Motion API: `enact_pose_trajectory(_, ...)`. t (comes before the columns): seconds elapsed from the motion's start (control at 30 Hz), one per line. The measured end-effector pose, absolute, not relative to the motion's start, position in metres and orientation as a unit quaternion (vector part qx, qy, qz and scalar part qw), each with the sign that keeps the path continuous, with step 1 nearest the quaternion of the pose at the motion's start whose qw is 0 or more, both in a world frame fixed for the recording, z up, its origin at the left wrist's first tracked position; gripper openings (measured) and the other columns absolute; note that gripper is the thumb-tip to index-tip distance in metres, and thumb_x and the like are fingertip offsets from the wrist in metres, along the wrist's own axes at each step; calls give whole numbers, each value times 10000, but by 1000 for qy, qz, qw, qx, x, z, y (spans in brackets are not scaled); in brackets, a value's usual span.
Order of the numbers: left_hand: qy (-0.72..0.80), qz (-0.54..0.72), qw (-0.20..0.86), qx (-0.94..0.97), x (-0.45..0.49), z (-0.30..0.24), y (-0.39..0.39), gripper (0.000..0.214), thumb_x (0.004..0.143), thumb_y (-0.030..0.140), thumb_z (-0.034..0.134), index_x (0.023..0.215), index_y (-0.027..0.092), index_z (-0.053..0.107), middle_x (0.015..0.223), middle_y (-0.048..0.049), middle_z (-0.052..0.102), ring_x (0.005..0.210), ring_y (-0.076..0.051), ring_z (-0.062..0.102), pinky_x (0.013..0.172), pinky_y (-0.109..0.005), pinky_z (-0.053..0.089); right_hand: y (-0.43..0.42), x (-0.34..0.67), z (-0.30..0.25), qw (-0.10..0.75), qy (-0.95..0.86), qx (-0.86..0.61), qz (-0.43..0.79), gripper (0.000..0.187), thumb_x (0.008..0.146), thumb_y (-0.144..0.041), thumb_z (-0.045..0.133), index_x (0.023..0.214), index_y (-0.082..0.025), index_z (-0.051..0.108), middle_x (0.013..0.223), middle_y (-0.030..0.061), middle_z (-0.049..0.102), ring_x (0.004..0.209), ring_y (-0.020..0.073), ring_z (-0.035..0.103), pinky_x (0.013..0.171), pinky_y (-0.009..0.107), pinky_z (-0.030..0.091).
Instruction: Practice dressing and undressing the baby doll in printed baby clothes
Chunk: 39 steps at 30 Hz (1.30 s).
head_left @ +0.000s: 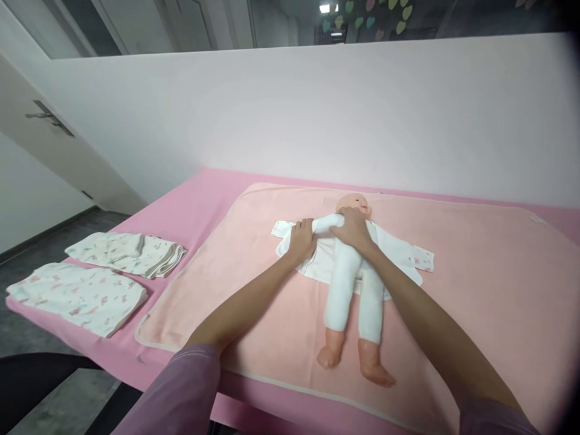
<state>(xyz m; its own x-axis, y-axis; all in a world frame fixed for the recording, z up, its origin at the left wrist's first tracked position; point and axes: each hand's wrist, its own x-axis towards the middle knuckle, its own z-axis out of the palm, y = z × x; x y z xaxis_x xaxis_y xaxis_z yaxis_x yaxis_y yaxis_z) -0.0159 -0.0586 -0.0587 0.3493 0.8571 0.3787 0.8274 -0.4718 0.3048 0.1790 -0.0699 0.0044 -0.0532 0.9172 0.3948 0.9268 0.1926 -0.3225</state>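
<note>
A baby doll (348,266) with a white cloth body and pinkish plastic head and feet lies on its back, feet toward me. Beneath it a white baby shirt (399,251) is spread open, its sleeves out to both sides and small prints on the cuffs. My left hand (302,241) is closed around the far end of the doll's outstretched arm, over the shirt's left-hand sleeve; the doll's hand is hidden. With fingers curled over the shoulder end of that same arm, my right hand (354,229) grips it just below the head.
A peach blanket (272,326) covers much of the pink table (194,199). Folded printed baby cloths, one farther (122,251) and one nearer (81,296), lie at the left edge. A white wall (317,115) rises behind; a door handle (49,118) shows at left.
</note>
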Motion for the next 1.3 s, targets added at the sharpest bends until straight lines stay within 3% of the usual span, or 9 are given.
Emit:
enact_pose_trajectory(0.1,545,228,34,806,-16,-62,-54,328,966,177,435,1283,171,519,1279,-154,595,1138,-331,520,980,-467,428,-85,222,12,421,-660,-620,45,411,694,-320,713,1078,-178,677,1164,138,729,1085,335,621,1007,458,458)
enact_pose_trajectory(0.23,550,224,34,804,-14,-64,-50,266,992,224,443,1233,181,546,1278,-153,597,1160,-339,522,1006,-487,430,-101,255,23,486,-601,-627,101,381,738,-341,689,1099,-221,677,1164,62,730,1051,295,642,939,424,483)
enact_pose_trajectory(0.47,479,377,143,780,-11,-57,-56,420,968,562,609,1141,180,637,1146,-153,677,1177,-374,592,1050,-536,446,-70,193,6,369,-708,-601,43,372,704,-294,759,1053,-191,681,1094,124,718,1081,343,600,1025,484,454)
enact_pose_trajectory(0.57,438,445,219,750,-13,-54,-57,425,1007,603,546,1052,195,656,1028,-122,697,1085,-322,650,1000,-483,504,-64,178,0,323,-736,-593,41,415,736,-306,773,1120,-181,680,1124,137,703,1132,355,587,1056,495,442)
enact_pose_trajectory(0.63,453,511,235,692,-17,-52,-54,423,1057,574,455,1196,200,596,1177,-130,671,1134,-281,646,995,-451,525,-72,188,-1,345,-744,-571,44,408,801,-314,728,1184,-191,661,1193,130,698,1193,339,584,1103,490,424)
enact_pose_trajectory(0.8,492,659,22,568,-26,-24,-59,527,978,448,641,1387,216,404,1493,-168,477,1403,-288,463,1187,-520,364,-122,253,-16,380,-709,-594,20,358,1002,-287,457,1315,-217,617,1308,135,669,1212,296,611,1063,459,466)
enact_pose_trajectory(1.0,263,282,55,921,53,19,-95,338,994,437,568,1252,227,627,1370,-91,645,1330,-254,538,1155,-422,382,-148,283,-34,216,-723,-650,-87,446,925,-170,502,1365,-170,578,1251,154,680,1148,334,559,907,432,436)
enact_pose_trajectory(1.13,305,70,-9,950,138,20,-94,438,920,367,640,1259,95,686,1341,-188,666,1288,-318,535,1097,-435,387,-148,276,-36,159,-672,-705,-162,302,921,-137,501,1192,-155,632,1177,176,664,1023,320,503,773,397,338)
enact_pose_trajectory(1.3,363,-21,-51,930,191,8,-79,356,870,227,681,1207,130,747,1290,-189,719,1245,-340,542,1044,-460,376,-153,278,-36,140,-635,-742,-166,299,937,-195,534,1213,-148,637,1196,189,643,1014,317,471,756,395,311)
